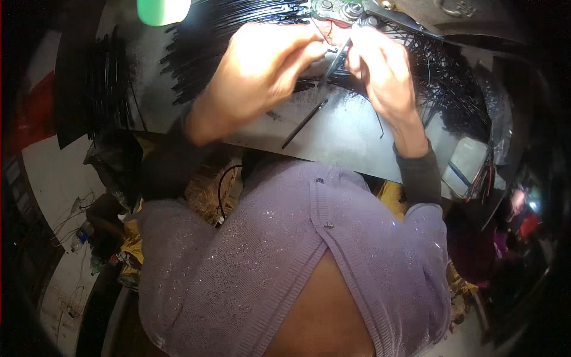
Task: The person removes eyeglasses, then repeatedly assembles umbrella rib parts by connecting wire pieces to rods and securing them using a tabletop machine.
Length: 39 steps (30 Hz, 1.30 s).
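Note:
At the far middle of the metal work table (250,124), my left hand (262,65) is closed in a pinch, with a thin black wire (331,51) at its fingertips. Close by on the right, my right hand (385,68) grips a slim grey metal tool (336,62) that looks like tweezers, its narrow end slanting down toward me. Just beyond both hands sits a small green device with round metal parts (339,9). A short black piece of wire (304,124) lies loose on the metal, nearer to me. Bright glare washes out my fingertips.
Bundles of black wires (196,59) spread left of my hands, and a tangled heap (455,89) lies right. A green-white lamp (163,11) stands at the far left. Near the right edge rests a pale phone-like object (466,165). A bent thin wire (380,126) lies below my right hand.

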Tool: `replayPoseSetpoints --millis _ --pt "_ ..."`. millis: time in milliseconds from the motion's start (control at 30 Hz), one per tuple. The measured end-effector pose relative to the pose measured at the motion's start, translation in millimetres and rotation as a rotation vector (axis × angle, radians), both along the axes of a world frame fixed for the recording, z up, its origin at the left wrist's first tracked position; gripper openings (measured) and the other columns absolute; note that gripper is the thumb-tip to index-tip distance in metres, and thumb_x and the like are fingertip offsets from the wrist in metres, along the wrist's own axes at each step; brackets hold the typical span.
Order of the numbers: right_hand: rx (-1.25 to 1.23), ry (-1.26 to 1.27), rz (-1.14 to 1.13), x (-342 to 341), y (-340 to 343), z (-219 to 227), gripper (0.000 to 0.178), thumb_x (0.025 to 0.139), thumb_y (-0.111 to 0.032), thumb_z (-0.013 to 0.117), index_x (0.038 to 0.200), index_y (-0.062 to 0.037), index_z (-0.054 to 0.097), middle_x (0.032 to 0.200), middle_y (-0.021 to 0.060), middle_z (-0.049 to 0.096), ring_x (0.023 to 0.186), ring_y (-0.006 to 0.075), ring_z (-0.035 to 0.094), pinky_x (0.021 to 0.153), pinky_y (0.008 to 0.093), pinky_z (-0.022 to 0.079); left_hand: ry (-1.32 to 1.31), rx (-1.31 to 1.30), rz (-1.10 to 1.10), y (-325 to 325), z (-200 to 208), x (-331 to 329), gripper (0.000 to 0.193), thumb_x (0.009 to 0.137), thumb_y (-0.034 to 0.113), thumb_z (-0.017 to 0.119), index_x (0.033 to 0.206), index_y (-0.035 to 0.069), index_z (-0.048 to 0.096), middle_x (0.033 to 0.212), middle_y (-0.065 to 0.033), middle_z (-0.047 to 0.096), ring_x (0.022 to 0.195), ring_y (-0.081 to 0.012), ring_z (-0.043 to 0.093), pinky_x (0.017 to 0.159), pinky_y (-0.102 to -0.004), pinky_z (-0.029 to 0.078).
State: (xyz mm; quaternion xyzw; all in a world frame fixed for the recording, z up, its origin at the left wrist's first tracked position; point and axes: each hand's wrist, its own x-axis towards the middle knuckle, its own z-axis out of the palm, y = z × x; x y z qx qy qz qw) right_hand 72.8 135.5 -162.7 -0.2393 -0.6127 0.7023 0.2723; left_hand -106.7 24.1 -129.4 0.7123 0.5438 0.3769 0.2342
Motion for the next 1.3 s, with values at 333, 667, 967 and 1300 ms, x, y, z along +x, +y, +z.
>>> replayPoseSetpoints --millis 333,667,967,1300 --pt "-0.221 -0.019 -0.034 64.1 -42.3 2.4 0.020 0.086 0.005 0.053 0.105 0.0038 0.059 0.074 0.0047 0.059 0.061 0.0072 0.058 0.053 0.0182 0.048 0.461 0.085 0.523 -45.8 -56.6 39.6 0.023 0.066 0.002 0.071 0.087 0.003 0.062 0.084 -0.0098 0.055 0.078 -0.0272 0.051 0.064 -0.0362 0.043" --pt "0.630 -0.362 -0.065 108.5 -62.9 3.1 0.019 0.072 0.006 0.067 0.087 -0.0039 0.063 0.072 0.0045 0.056 0.065 0.0141 0.058 0.053 0.0265 0.047 0.518 0.137 0.503 -38.1 -61.2 29.6 0.022 0.071 0.000 0.067 0.091 0.001 0.059 0.090 -0.0134 0.056 0.081 -0.0286 0.050 0.070 -0.0369 0.042" --pt "0.763 -0.563 0.012 89.8 -66.6 9.2 0.007 0.074 -0.002 0.067 0.078 -0.0006 0.061 0.068 0.0056 0.052 0.055 0.0168 0.051 0.047 0.0290 0.040 0.417 0.216 0.521 -37.1 -61.3 27.0 0.021 0.073 -0.004 0.065 0.093 -0.002 0.059 0.085 -0.0152 0.055 0.076 -0.0293 0.051 0.066 -0.0367 0.043" --pt "0.212 -0.352 -0.113 16.9 -41.9 10.0 0.011 0.087 -0.001 0.058 0.097 0.0017 0.056 0.072 0.0044 0.059 0.055 0.0067 0.056 0.050 0.0185 0.047 -0.020 0.238 0.437 19.2 -43.0 18.1 0.033 0.082 0.000 0.063 0.114 0.003 0.062 0.084 -0.0174 0.066 0.069 -0.0173 0.064 0.067 -0.0240 0.049"
